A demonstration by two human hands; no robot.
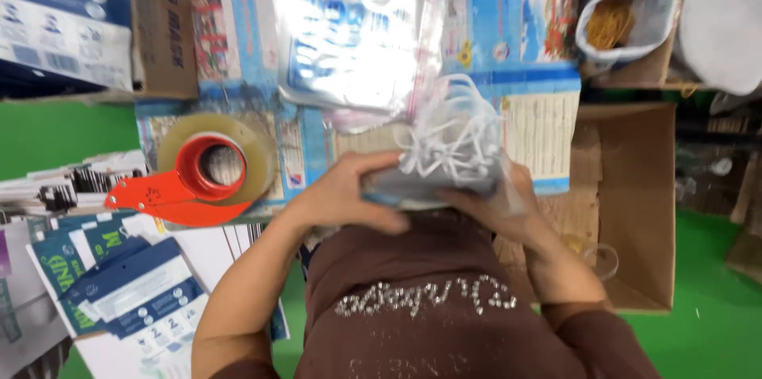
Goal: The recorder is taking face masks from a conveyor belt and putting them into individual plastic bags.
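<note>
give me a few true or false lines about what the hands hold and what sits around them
1. Both hands grip a stack of face masks in a clear bag. True: left hand and right hand hold its two ends.
2. The tape dispenser is blue. False: it is red-orange, holding clear tape.
3. A bag of rubber bands sits at the upper right. True.
4. The left hand rests on the tape dispenser. False: the dispenser lies apart from it.

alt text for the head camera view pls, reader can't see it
Seen from above, a person's left hand and right hand hold a stack of face masks with white ear loops. A red tape dispenser lies to the left, clear plastic bags above, an open cardboard box to the right.
</note>
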